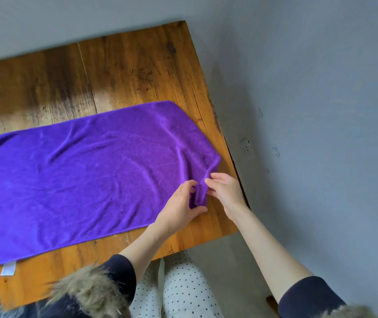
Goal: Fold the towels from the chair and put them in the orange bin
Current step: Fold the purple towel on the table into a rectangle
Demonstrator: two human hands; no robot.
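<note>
Purple towel (87, 171) lay spread flat across the wooden surface (137, 70), long side running left to right, left end reaching past the picture's edge. Wrinkled lightly toward the right end, where the near right corner was bunched up into a small ridge. White label (8, 269) showed at the near left corner, lying on the wood.

Left hand (183, 203) pinched that bunched corner, thumb below and fingers curled over the fold. Right hand (223, 190) met it from the right, fingertips closed on the same ridge of cloth (both hands nearly touching across it). Both forearms bare, dark sleeves (123, 271) pushed up, fur trim (89, 292) at the near edge of the view.

Surface stood against a grey wall (321, 88), its right edge near a wall socket (246, 143). White dotted trousers (183, 288) visible below the near edge of the surface.
</note>
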